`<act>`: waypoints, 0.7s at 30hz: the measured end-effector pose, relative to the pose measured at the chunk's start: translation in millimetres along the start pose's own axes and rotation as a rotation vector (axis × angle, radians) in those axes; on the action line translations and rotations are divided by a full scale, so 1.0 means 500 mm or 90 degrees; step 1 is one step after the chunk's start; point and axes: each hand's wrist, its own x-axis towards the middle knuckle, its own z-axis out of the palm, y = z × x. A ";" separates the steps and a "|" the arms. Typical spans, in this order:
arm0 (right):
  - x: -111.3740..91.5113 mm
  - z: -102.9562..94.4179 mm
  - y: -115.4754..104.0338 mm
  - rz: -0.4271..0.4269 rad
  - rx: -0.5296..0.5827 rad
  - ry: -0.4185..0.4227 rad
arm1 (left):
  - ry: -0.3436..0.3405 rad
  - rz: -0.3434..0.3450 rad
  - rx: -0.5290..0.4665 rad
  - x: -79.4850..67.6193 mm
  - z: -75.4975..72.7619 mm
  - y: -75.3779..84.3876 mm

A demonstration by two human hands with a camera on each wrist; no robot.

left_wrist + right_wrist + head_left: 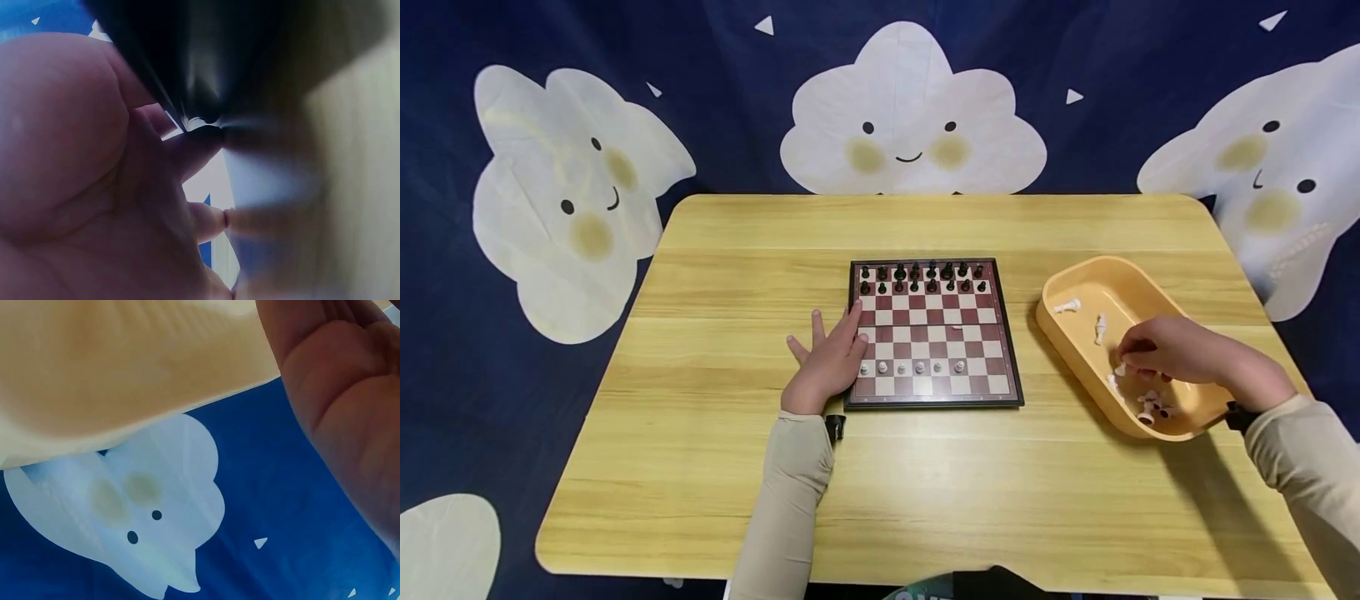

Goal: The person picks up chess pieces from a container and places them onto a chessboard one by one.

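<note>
A magnetic-looking chessboard [936, 315] with brown and white squares lies on the table. My left hand [827, 362] rests against its left edge, fingers spread, thumb over the board's side. Two rows of black chess pieces [914, 272] stand along the far side, and several white pawns [920, 367] stand in a row on the near side. Over the orange tray [1052, 350], my right hand [1172, 350] is bent down inside with curled fingers, pinching a small white chess piece [1121, 369]. Other white chess pieces [1101, 327] lie loose in the tray.
The light wooden table [700, 467] carries both board and tray. Behind it hangs a dark blue cloth [730, 108] with smiling clouds. The tray's raised wall stands between its loose pieces and the board, near the table's right edge.
</note>
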 end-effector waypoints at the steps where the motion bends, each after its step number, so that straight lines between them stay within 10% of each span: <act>1: 0.002 0.000 0.003 -0.006 -0.007 0.008 | -0.001 -0.001 0.000 -0.001 0.000 0.000; 10: 0.002 0.001 -0.018 -0.031 -0.057 0.130 | -0.002 -0.004 0.001 -0.003 0.001 -0.002; 21: -0.055 0.056 -0.165 -0.195 0.233 0.255 | -0.001 -0.001 -0.003 0.001 0.000 0.001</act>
